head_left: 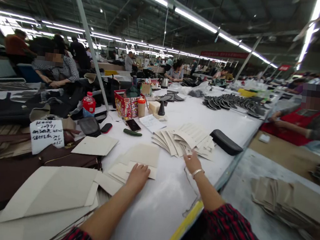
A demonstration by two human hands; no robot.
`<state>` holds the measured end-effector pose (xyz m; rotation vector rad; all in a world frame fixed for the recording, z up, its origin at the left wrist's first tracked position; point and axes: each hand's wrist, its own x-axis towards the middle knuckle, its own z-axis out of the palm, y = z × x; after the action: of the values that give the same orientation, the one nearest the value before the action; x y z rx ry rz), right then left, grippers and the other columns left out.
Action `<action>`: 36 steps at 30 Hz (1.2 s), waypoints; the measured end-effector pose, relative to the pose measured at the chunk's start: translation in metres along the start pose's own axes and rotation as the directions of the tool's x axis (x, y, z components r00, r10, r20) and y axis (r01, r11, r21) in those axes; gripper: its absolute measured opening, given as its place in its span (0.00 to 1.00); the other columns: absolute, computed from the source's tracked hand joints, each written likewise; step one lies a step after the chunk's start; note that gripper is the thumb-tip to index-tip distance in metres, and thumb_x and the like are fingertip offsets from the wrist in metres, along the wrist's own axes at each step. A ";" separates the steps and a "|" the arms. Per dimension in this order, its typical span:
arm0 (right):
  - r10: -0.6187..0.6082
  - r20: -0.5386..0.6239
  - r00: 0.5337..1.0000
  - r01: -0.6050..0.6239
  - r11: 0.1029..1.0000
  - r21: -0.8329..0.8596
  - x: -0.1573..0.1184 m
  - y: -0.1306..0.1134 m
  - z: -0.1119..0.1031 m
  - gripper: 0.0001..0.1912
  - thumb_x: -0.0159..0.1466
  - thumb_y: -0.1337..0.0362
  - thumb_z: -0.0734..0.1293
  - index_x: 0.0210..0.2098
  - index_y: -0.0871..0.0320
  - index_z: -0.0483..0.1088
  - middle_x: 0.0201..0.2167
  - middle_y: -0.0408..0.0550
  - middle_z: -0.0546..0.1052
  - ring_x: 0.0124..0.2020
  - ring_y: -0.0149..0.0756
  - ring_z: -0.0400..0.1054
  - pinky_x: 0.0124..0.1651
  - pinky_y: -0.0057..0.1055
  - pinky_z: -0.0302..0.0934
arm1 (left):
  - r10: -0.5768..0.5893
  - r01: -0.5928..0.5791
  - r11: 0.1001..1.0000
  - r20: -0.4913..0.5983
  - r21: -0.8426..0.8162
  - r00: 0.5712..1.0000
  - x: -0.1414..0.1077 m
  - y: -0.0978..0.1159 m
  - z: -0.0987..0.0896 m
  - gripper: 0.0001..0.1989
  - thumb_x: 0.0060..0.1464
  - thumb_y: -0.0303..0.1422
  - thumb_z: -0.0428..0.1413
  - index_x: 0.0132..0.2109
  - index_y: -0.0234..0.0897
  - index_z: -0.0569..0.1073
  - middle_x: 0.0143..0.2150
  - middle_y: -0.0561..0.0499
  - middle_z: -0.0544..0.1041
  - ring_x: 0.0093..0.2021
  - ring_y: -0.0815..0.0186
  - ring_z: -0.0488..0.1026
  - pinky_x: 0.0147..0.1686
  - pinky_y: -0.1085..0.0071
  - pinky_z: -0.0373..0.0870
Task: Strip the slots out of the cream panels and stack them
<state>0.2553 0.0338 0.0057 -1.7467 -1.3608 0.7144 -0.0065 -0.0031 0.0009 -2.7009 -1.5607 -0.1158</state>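
Observation:
My left hand (138, 177) lies flat, fingers spread a little, on the near edge of a stack of pale beige sheets (141, 154) at the centre of the white table. Further right, my right hand (192, 163) wears a bracelet and reaches to the near edge of a fanned row of beige pieces (175, 141); its fingers are partly bent and blurred, and whether they pinch a piece is unclear. Larger beige sheets (62, 189) are piled left of my left forearm. One more flat piece (96, 145) rests beyond them.
A black case (226, 142) lies right of the fanned pieces. Behind are a phone (133, 124), a cucumber (132, 132), paper (152, 123), a red box (127, 104) and a bottle (88, 105). A person in a red apron (295, 125) sits at right.

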 end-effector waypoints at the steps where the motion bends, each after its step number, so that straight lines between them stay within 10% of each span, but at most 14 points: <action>1: -0.061 0.020 0.998 0.062 0.997 -0.055 -0.022 0.002 0.004 0.23 0.55 0.59 0.60 0.48 0.64 0.58 0.38 0.56 0.70 0.34 0.34 0.68 0.39 0.33 0.61 | 0.055 -0.055 0.998 0.019 0.015 0.998 0.001 0.004 -0.005 0.13 0.52 0.24 0.43 0.40 0.36 0.69 0.42 0.45 0.72 0.46 0.60 0.65 0.52 0.55 0.51; 7: -0.488 0.197 0.850 0.526 0.772 -0.358 -0.176 0.022 0.019 0.21 0.61 0.63 0.55 0.53 0.60 0.57 0.52 0.54 0.62 0.55 0.39 0.52 0.55 0.41 0.49 | 0.370 -0.356 0.925 0.094 -0.132 0.924 -0.075 0.074 -0.010 0.11 0.54 0.30 0.43 0.33 0.34 0.69 0.31 0.46 0.71 0.36 0.62 0.67 0.44 0.60 0.60; 13: -0.413 0.388 0.824 0.562 0.683 -0.467 -0.248 0.034 0.021 0.21 0.60 0.64 0.57 0.53 0.59 0.58 0.54 0.52 0.60 0.56 0.43 0.50 0.56 0.43 0.45 | 0.239 -0.223 0.891 -0.008 -0.395 0.971 -0.100 0.090 0.010 0.13 0.55 0.37 0.44 0.41 0.36 0.68 0.45 0.45 0.68 0.47 0.62 0.63 0.47 0.64 0.60; 22: -0.256 0.455 0.853 0.443 0.815 -0.374 -0.130 0.013 0.014 0.15 0.57 0.67 0.60 0.45 0.60 0.64 0.38 0.49 0.68 0.37 0.30 0.64 0.42 0.27 0.58 | 0.237 -0.196 0.958 0.195 -0.208 0.952 -0.039 0.083 0.016 0.30 0.43 0.44 0.54 0.52 0.36 0.59 0.58 0.45 0.57 0.52 0.53 0.56 0.44 0.58 0.61; 27: -0.070 0.648 0.758 0.452 0.773 -0.446 -0.064 0.010 0.033 0.10 0.50 0.66 0.66 0.34 0.60 0.69 0.29 0.46 0.70 0.31 0.31 0.64 0.34 0.25 0.56 | 0.208 -0.161 0.970 0.284 -0.182 0.936 -0.033 0.091 0.007 0.29 0.41 0.45 0.55 0.50 0.35 0.61 0.59 0.44 0.54 0.52 0.52 0.55 0.42 0.57 0.62; 32: 0.012 0.763 0.646 0.513 0.733 -0.446 -0.065 -0.002 0.029 0.05 0.50 0.65 0.66 0.25 0.60 0.69 0.23 0.45 0.69 0.27 0.32 0.63 0.30 0.24 0.53 | 0.192 -0.138 0.974 0.330 -0.180 0.924 -0.025 0.094 0.006 0.31 0.40 0.43 0.58 0.51 0.37 0.60 0.58 0.44 0.56 0.49 0.51 0.57 0.39 0.59 0.63; 36: -0.154 0.672 0.725 0.531 0.745 -0.403 -0.087 -0.005 0.019 0.04 0.53 0.65 0.64 0.27 0.61 0.67 0.30 0.48 0.69 0.32 0.32 0.63 0.35 0.26 0.54 | 0.214 -0.160 0.970 0.331 -0.183 0.919 -0.027 0.092 0.008 0.33 0.39 0.44 0.58 0.52 0.37 0.59 0.58 0.44 0.55 0.50 0.52 0.57 0.40 0.61 0.63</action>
<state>0.2139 -0.0449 -0.0036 -1.6393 -2.5184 0.7032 0.0606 -0.0719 -0.0072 -3.1140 -1.3987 0.2755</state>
